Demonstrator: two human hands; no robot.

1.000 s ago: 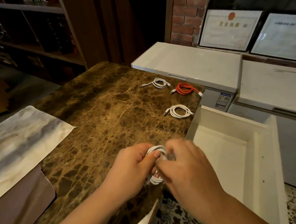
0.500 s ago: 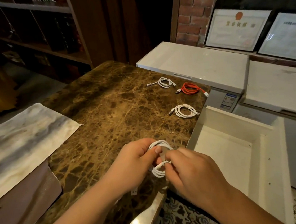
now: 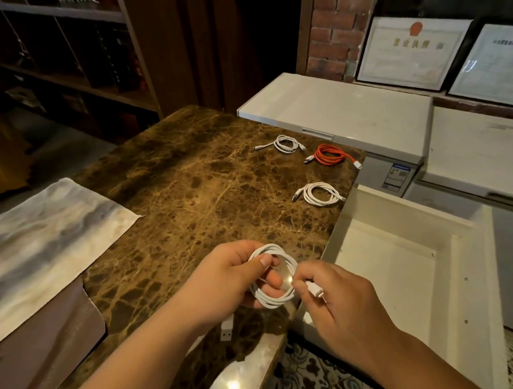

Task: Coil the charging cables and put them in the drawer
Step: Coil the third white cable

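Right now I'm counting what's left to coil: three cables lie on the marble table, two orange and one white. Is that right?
Not quite. The head view shows three cables on the marble table, but only one is orange; two are white.

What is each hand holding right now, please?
Left hand: closed on the coiled white cable.
Right hand: pinching that cable's free plug end.
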